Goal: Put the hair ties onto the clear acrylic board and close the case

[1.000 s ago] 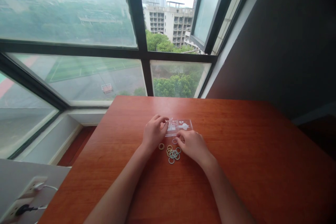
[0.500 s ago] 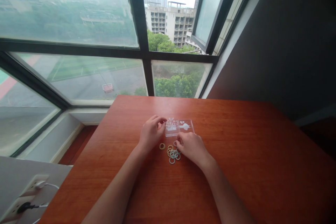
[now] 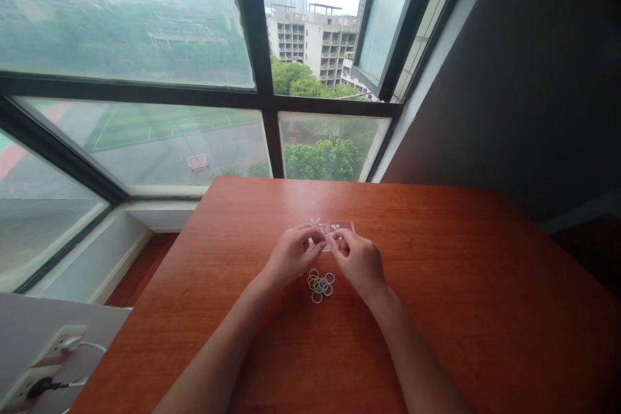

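Note:
A clear plastic case [image 3: 347, 226] with white markings lies on the table, its front partly hidden behind my hands. My left hand [image 3: 295, 251] is over the case's left part, thumb and forefinger brought together; what they hold, if anything, is too small to make out. Close beside it, my right hand [image 3: 359, 262] pinches a small ring, mostly hidden by the fingertips, above the case's middle. The two sets of fingertips nearly meet. Nearer to me, a loose pile of pale green and yellowish rings [image 3: 320, 286] lies overlapping on the wood.
The reddish-brown wooden table [image 3: 436, 310] reaches toward a dark-framed window [image 3: 264, 100]. A grey wall [image 3: 509, 90] slopes at the right. Low on the left, plugs with cables sit in wall sockets [image 3: 48, 362].
My right hand has lifted from the rings to the case, taking a ring along. My left hand has shifted right and toward me, now covering the spot of the separate yellowish rings.

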`<act>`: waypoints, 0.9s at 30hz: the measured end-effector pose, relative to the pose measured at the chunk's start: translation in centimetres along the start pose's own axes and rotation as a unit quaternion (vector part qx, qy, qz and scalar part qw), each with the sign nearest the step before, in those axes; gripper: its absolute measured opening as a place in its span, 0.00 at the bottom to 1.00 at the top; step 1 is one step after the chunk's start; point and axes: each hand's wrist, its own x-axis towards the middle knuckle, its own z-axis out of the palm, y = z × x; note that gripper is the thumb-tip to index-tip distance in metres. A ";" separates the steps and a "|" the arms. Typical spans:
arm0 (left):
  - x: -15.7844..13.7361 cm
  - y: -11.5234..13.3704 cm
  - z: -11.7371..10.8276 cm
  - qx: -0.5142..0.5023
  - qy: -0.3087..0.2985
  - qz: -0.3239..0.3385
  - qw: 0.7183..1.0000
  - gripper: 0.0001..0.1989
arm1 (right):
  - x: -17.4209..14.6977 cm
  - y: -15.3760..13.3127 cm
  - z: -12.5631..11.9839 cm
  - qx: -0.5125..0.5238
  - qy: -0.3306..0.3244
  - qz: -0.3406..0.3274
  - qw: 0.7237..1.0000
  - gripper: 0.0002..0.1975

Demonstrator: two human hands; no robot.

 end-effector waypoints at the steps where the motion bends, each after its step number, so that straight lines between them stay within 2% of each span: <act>1: 0.0 -0.1 0.1 0.008 0.007 -0.003 1.000 0.06 | 0.0 0.0 0.0 -0.002 -0.002 0.001 1.000 0.07; 7: 0.6 -1.1 0.7 0.097 0.086 -0.034 0.991 0.05 | 0.1 -0.1 -0.2 -0.017 -0.024 0.003 1.000 0.06; 9: 0.9 -1.3 0.9 0.133 0.097 -0.046 0.985 0.05 | 0.1 -0.1 -0.2 -0.024 -0.038 0.005 0.999 0.06; 13: 0.9 -1.6 0.9 0.168 0.098 -0.055 0.979 0.08 | 0.1 -0.1 -0.2 -0.033 -0.062 0.008 0.998 0.06; 19: 0.4 -1.9 -0.2 0.151 0.103 -0.059 0.981 0.06 | 0.1 -0.4 -0.5 -0.045 -0.075 0.003 0.996 0.05; 27: 0.1 -1.9 -1.6 0.145 0.081 -0.054 0.985 0.06 | 0.1 -0.7 -0.9 -0.025 -0.136 -0.017 0.990 0.06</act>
